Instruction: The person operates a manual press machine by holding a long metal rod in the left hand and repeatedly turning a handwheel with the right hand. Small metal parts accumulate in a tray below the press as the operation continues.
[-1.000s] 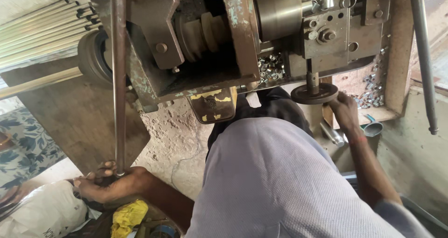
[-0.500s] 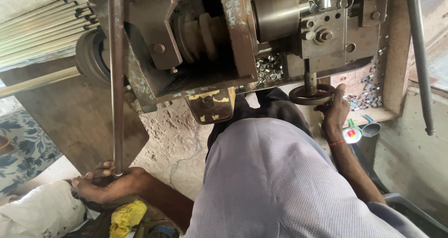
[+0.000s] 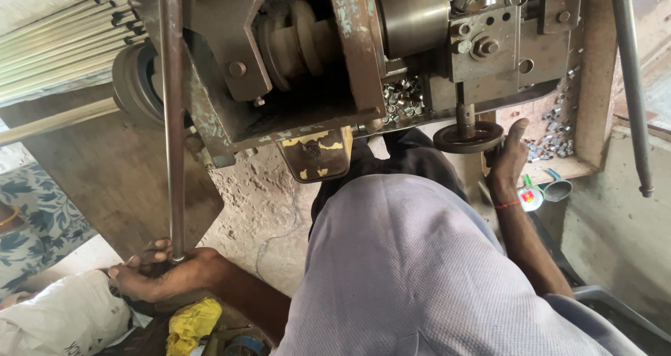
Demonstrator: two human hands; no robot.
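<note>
Two bare hands are seen at work below a worn, grease-darkened machine (image 3: pixel 335 69). A long metal rod (image 3: pixel 172 118), which runs upright past the machine's left side, is gripped near its lower end by the left hand (image 3: pixel 157 275), whose fingers are curled closed around it. A round, dark handwheel (image 3: pixel 467 136), set on a short shaft under the machine's right part, is touched at its right rim by the right hand (image 3: pixel 509 153); the fingers are laid against the wheel, but whether they are closed on it cannot be told. A red thread is worn on that wrist. Small shiny metal rings (image 3: pixel 404 97) are heaped in the machine's tray, just left of the shaft. Pale tubes (image 3: pixel 63 27) are stacked at the upper left. A yellow cloth (image 3: pixel 190 324) is lying just below the left forearm, and a white sack (image 3: pixel 63 317) is beside it.
</note>
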